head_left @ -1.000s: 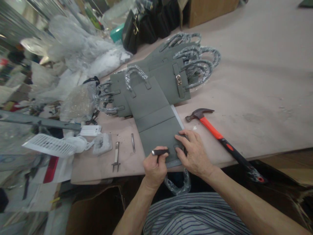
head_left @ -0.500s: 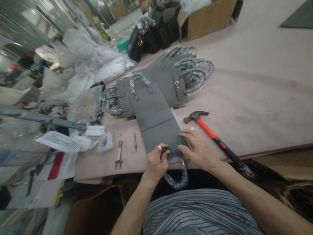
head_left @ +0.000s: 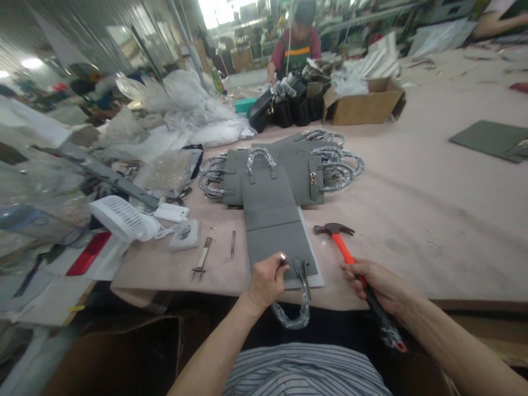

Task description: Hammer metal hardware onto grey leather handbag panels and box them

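My left hand (head_left: 268, 279) pinches a short punch-like metal tool (head_left: 283, 257), its silvery end facing up, over the near part of a grey bag panel (head_left: 272, 214). The panel lies unfolded on a pale board (head_left: 311, 242), with a plastic-wrapped handle at each end; the near handle (head_left: 292, 319) hangs over the table edge. To the right, my right hand (head_left: 377, 283) is closed round the shaft of a claw hammer (head_left: 344, 247) with an orange and black grip. The hammer's head rests on or just above the table; I cannot tell which.
Grey bags (head_left: 289, 187) with wrapped handles are stacked beyond the panel. Left of it lie a thin metal rod (head_left: 233, 244), a wing divider (head_left: 202, 259) and a white fan (head_left: 124, 217). Black bags (head_left: 292, 107), a cardboard box (head_left: 363, 107) and a co-worker (head_left: 295, 49) are farther back.
My right hand has left the panel's near handle and taken hold of the hammer. My left hand stays over the panel with the metal tool. The camera view has tilted up.
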Demonstrator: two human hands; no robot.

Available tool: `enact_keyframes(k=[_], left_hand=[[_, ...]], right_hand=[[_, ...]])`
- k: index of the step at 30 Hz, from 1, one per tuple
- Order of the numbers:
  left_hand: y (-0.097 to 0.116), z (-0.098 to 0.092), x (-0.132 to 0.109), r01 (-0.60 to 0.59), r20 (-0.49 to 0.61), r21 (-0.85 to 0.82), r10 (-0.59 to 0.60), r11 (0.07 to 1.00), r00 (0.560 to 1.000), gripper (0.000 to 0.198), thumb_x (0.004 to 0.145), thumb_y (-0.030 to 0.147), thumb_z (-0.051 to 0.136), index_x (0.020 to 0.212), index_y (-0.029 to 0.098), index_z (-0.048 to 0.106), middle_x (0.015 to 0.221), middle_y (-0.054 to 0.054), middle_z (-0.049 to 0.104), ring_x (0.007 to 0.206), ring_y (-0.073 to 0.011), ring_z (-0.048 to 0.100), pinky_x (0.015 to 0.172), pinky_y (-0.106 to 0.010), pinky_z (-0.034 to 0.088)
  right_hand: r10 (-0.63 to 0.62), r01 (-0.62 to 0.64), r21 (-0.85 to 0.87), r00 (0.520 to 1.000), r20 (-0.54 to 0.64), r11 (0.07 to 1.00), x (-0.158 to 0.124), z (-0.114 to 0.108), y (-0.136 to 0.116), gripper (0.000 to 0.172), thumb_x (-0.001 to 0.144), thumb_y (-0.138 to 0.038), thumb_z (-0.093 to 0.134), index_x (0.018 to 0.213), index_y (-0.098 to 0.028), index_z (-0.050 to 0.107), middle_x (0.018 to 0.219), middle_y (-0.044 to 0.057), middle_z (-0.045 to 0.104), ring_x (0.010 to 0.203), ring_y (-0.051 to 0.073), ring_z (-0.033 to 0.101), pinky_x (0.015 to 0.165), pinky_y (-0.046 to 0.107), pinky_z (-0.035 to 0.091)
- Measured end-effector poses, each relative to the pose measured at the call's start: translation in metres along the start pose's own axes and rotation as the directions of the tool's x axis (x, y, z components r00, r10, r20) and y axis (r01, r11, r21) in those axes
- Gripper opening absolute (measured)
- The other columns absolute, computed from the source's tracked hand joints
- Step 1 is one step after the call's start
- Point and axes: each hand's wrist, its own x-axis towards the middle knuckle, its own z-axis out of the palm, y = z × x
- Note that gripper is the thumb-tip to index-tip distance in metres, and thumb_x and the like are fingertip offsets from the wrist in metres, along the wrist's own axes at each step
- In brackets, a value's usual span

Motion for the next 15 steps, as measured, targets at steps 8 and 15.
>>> enact_keyframes(k=[8,15], left_hand=[[-0.002,0.003,-0.001,0.018,0.007,0.031,-0.018,0.999,1.0,0.012,0.093,0.018,0.054,0.103,0.02,0.062,0.09,-0.007,0.076,0.084,-0.0212,0.075,0.075,-0.029,0.06],[0.0,0.001,0.0,0.005,0.009,0.044,-0.005,0.999,1.0,0.012,0.093,0.017,0.054,0.101,0.019,0.062,0.086,-0.006,0.074,0.079,-0.0204,0.074,0.071,-0.028,0.059]], right_hand=[[-0.811,0.641,-0.564,0.578,-0.09,0.52,-0.073,0.019,-0.032,0.034,0.097,-0.051,0.045,0.08,-0.023,0.051,0.054,-0.004,0.048,0.043,0.013,0.044,0.043,0.026,0.031],[-0.853,0.548,-0.809,0.508,0.12,0.213,-0.099,0.009,-0.038,0.036,0.099,-0.05,0.042,0.076,-0.025,0.051,0.05,-0.002,0.053,0.037,0.014,0.042,0.044,0.029,0.023]])
